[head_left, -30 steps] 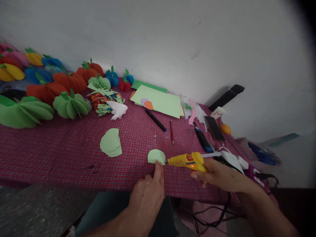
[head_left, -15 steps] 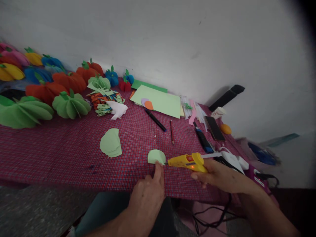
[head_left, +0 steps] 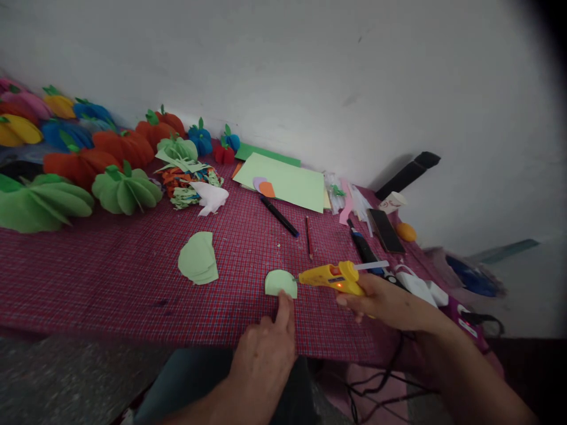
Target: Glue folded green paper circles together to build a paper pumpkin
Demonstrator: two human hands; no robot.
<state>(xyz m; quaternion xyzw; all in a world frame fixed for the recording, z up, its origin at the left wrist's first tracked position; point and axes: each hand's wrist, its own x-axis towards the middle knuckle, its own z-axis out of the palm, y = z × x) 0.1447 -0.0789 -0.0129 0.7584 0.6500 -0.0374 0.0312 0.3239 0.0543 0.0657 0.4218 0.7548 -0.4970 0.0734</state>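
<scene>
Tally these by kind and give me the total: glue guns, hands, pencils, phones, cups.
Glue gun: 1, yellow
Hands: 2, left hand and right hand
Pencil: 1
Phone: 1
Cup: 1
Total: 6

A pale wall [head_left: 283, 71] rose at twelve o'clock; a cloth-covered table [head_left: 128, 265] spanned nine to four; speckled floor [head_left: 75, 378] lay at seven.

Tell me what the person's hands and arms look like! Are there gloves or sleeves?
The bare left hand and bare right hand wear no gloves, and I can't spot any rings or watches. The left forearm and right forearm show no sleeves in this view.
</scene>
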